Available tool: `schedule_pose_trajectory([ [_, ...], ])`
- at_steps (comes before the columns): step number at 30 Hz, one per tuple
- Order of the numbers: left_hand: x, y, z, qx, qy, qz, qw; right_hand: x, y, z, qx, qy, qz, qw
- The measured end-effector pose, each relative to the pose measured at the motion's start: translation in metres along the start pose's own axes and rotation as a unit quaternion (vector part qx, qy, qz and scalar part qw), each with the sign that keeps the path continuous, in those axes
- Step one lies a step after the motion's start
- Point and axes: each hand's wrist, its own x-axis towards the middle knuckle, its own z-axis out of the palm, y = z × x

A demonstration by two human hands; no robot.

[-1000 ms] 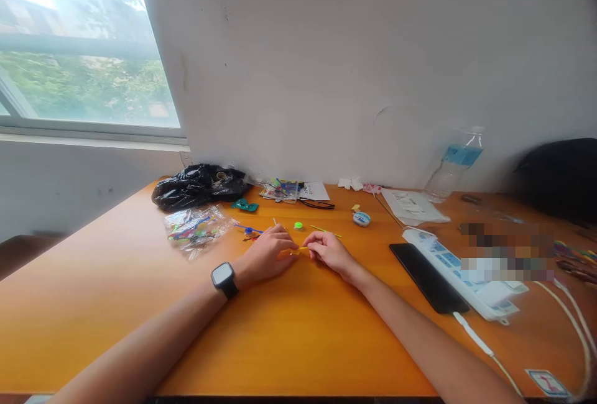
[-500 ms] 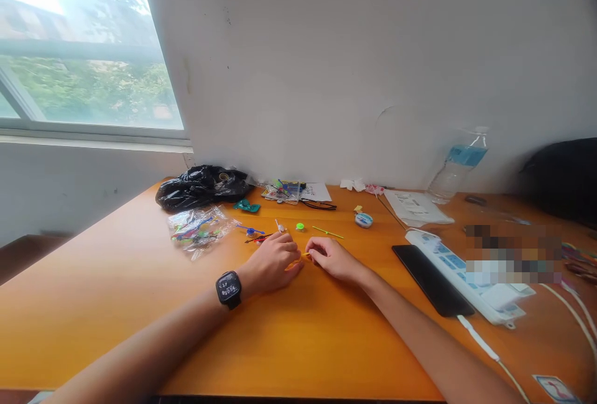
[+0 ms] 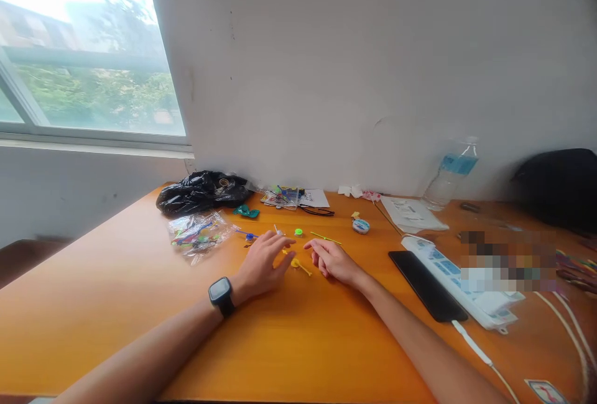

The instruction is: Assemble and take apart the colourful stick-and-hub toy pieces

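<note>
My left hand (image 3: 265, 260) rests on the orange table (image 3: 298, 335), fingers stretched forward and apart, holding nothing; a dark watch (image 3: 221, 294) sits on its wrist. My right hand (image 3: 332, 259) lies beside it with fingers loosely extended, index pointing left, also holding nothing. Between the two hands a small yellow stick with a round head (image 3: 298, 265) lies on the table, free of both. Just beyond the fingers lie a green round piece (image 3: 298, 232), a thin green stick (image 3: 325, 238) and a blue piece (image 3: 248, 234).
A clear bag of colourful pieces (image 3: 196, 234) and a black plastic bag (image 3: 203, 190) lie at the left. A black phone (image 3: 427, 284) and white power strip (image 3: 457, 281) lie at the right, with papers (image 3: 410, 213) and a water bottle (image 3: 448, 174) near the wall.
Both hands were pinched together on the yellow stick; now they have opened and parted, and the stick lies on the table between them.
</note>
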Motion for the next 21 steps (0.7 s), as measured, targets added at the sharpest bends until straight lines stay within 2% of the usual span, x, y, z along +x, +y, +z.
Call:
schedule_pose_trajectory([
  [3,0.003,-0.008,-0.012,-0.025,0.083,-0.092,0.992,-0.003,-0.002,-0.005,0.026,0.021,0.051,0.998],
  [5,0.004,-0.013,-0.019,-0.019,0.1,-0.122,0.987,-0.005,-0.004,-0.006,0.029,0.041,0.075,0.996],
  [7,0.003,-0.014,-0.023,-0.016,0.078,-0.126,0.989,-0.008,-0.007,-0.007,0.026,0.051,0.071,0.996],
  [10,0.003,-0.006,-0.022,-0.012,0.013,-0.106,0.994,-0.009,-0.009,-0.004,0.022,0.055,0.051,0.997],
  [16,0.0,0.013,-0.008,-0.024,-0.093,0.013,0.995,-0.007,-0.005,0.0,0.017,0.038,0.033,0.999],
  [21,-0.001,0.011,-0.003,-0.034,-0.123,0.038,0.991,-0.008,-0.008,0.001,0.02,0.03,0.03,0.999],
])
